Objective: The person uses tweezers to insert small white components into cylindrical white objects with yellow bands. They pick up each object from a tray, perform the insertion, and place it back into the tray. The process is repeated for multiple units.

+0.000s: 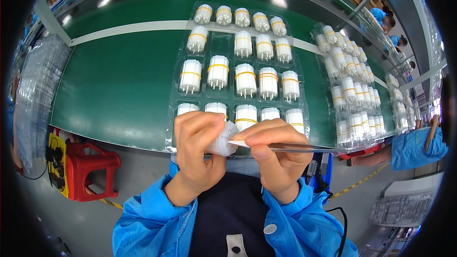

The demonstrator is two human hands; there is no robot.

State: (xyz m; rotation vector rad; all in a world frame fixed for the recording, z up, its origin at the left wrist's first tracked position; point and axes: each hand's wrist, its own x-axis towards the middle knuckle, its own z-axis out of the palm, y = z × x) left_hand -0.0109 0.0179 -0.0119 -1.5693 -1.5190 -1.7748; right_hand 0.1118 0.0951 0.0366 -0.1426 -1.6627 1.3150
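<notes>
My left hand point(197, 152) grips a white plastic cylinder part point(224, 140) close to my chest. My right hand point(276, 159) pinches a thin clear strip point(304, 147) that runs from the part out to the right. Just beyond both hands lies a clear blister tray point(172, 114) on the green conveyor belt point(119, 81). Its pockets hold several white cylinder parts with yellow bands point(245, 80); one pocket in the second row point(220, 43) looks empty.
A second filled clear tray point(352, 90) lies to the right on the belt, with more trays point(397, 100) beyond it. A stack of empty clear trays point(38, 95) stands at the left. A red stool point(90, 169) sits lower left. A co-worker's blue sleeve point(414, 147) reaches in at the right.
</notes>
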